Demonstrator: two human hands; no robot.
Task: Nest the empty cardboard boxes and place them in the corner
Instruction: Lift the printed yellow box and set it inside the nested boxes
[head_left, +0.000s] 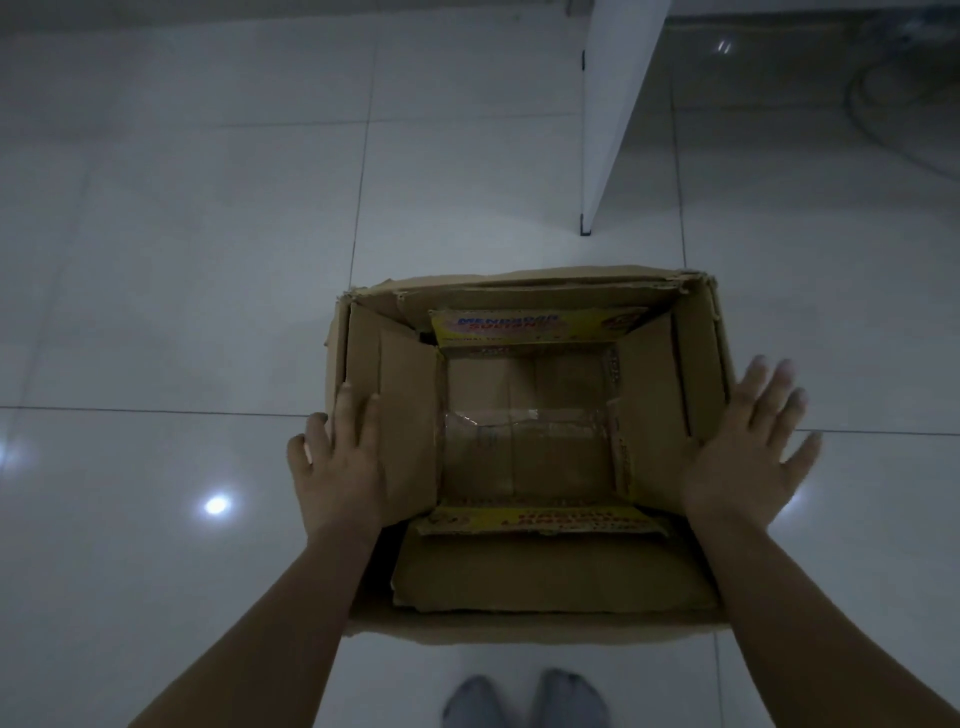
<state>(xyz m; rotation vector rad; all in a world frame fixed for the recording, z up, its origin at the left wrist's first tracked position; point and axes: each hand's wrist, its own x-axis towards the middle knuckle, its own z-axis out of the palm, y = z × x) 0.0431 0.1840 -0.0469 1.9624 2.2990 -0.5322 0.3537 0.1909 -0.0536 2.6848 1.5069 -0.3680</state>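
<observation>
A large brown cardboard box (701, 301) stands open on the white tiled floor in front of me. Inside it sits a smaller box (524, 447) with yellow printed flaps (540, 325), its taped bottom showing. My left hand (340, 467) lies flat on the left flaps, fingers spread, pressing on the cardboard. My right hand (748, 447) is spread open at the big box's right edge, fingers apart and slightly blurred; whether it touches the wall I cannot tell. A folded brown flap (550, 577) lies across the near side.
A white panel or door edge (613, 119) stands upright beyond the box, right of centre. A dark cable (883, 119) curls on the floor at far right. My socked feet (524, 699) are just below the box. Shiny tiles reflect a lamp (217, 505) at left.
</observation>
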